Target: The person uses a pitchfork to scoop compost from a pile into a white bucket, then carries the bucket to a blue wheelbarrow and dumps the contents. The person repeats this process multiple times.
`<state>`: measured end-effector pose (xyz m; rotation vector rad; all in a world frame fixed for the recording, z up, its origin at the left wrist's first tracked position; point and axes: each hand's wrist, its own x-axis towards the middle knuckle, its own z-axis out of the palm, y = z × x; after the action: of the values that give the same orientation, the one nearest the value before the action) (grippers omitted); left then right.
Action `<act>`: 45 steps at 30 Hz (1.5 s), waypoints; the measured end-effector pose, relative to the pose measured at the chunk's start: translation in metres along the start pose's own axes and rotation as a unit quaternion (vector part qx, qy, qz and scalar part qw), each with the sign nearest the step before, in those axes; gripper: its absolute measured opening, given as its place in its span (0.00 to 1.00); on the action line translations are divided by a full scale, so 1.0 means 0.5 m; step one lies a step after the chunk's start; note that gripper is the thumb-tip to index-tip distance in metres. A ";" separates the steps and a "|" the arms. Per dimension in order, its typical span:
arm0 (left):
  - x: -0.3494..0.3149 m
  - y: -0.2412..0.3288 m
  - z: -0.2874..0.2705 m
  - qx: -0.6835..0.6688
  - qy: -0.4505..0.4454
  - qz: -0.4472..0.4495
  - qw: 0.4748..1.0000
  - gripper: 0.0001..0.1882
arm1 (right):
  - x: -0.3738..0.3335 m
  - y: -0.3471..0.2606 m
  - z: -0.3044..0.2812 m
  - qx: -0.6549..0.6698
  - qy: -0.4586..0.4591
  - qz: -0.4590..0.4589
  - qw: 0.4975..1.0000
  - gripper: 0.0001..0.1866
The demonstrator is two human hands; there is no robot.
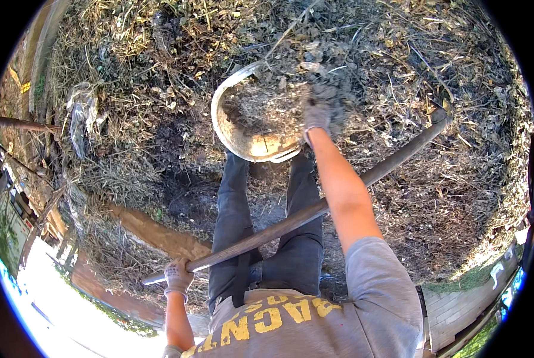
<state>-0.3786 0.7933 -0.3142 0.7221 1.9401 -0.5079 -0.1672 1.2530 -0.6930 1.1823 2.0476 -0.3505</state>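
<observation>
A grey-gloved fist, my left hand (178, 278), is closed around a long wooden handle (285, 225) close to its lower-left end. The handle slants across my legs and under my right forearm. At its upper-right end is a dark socket (440, 115); the tool head beyond it is lost in the litter, so its kind is unclear. My right hand (319, 113), also gloved, reaches to the right side of a whitish round tub (217, 113). Its fingers are smeared by motion among grey debris. Dry, crumbly plant matter (264, 110) lies inside the tub.
Dry stalks and leaf litter (159, 89) cover the ground all round. Crumpled clear plastic (83, 119) lies at the left. A brown board-like strip (159, 232) is left of my legs. Pale paving or blocks (458, 307) border the lower right.
</observation>
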 end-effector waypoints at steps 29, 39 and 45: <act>0.271 -0.096 0.012 -0.008 -0.031 0.020 0.999 0.08 | 0.117 -0.443 0.314 0.989 -0.091 0.106 -0.045 0.21; 0.238 -0.118 -0.033 0.000 -0.024 0.055 0.998 0.09 | 0.018 -0.290 0.193 0.944 -0.127 0.130 -0.274 0.35; 0.236 -0.126 -0.016 -0.018 -0.035 0.040 0.998 0.11 | -0.004 -0.272 -0.025 0.967 -0.064 0.072 -0.235 0.24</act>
<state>-0.4685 0.7836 -0.4133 0.7458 1.8438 -0.4425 -0.2858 1.1851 -0.6991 -0.7249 0.9203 1.8172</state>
